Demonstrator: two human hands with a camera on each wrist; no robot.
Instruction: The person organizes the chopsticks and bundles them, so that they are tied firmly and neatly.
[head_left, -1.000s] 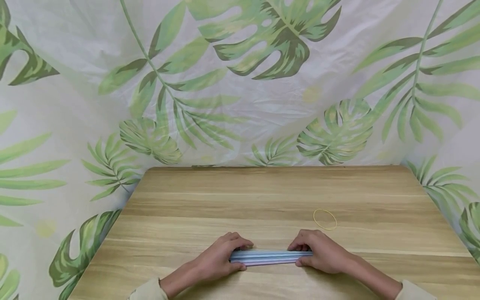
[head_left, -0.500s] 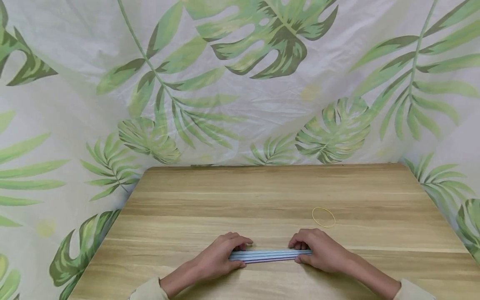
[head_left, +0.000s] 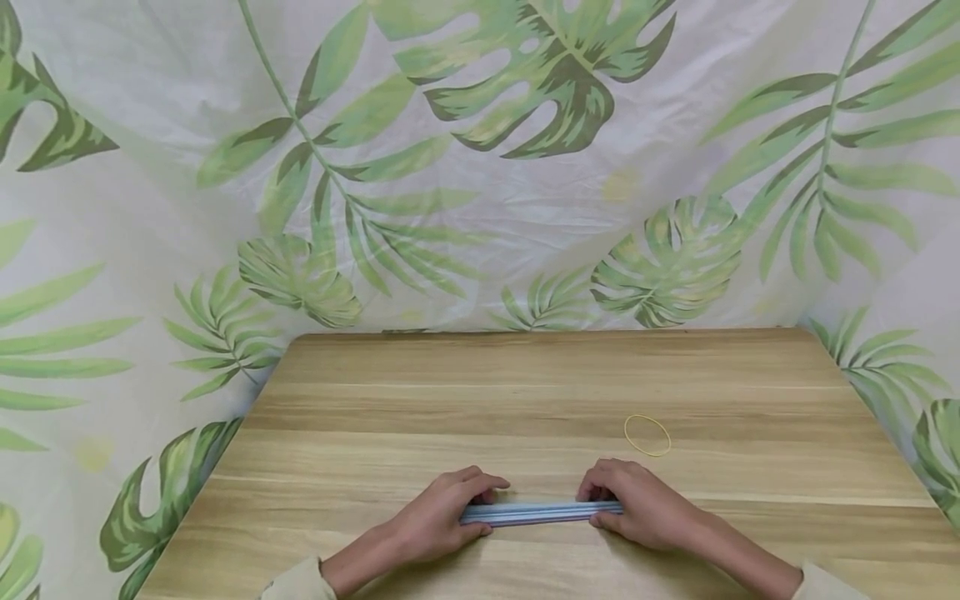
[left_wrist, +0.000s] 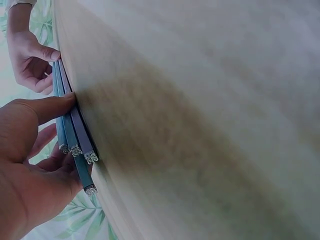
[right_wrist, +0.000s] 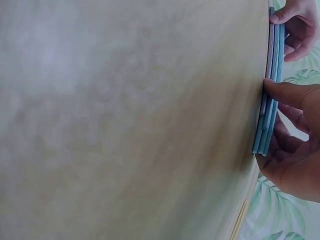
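A bundle of several blue and purple chopsticks lies crosswise low over the table, near its front. My left hand grips the left end, thumb on the near side and fingers on the far side. My right hand holds the right end in the same way. In the left wrist view the chopsticks show square, silver-patterned ends, one sticking out beyond the others. Their thinner-looking ends are close together in the right wrist view. Beyond the right hand lies a thin yellow rubber band.
The wood-grain table reaches back to a hanging leaf-print cloth, which also covers both sides. The rubber band appears edge-on at the bottom of the right wrist view.
The chopsticks have drawn closer together; the spread strips seen a second ago now form a narrower bundle. Both hands have stayed almost in place. The rubber band rests where it was.
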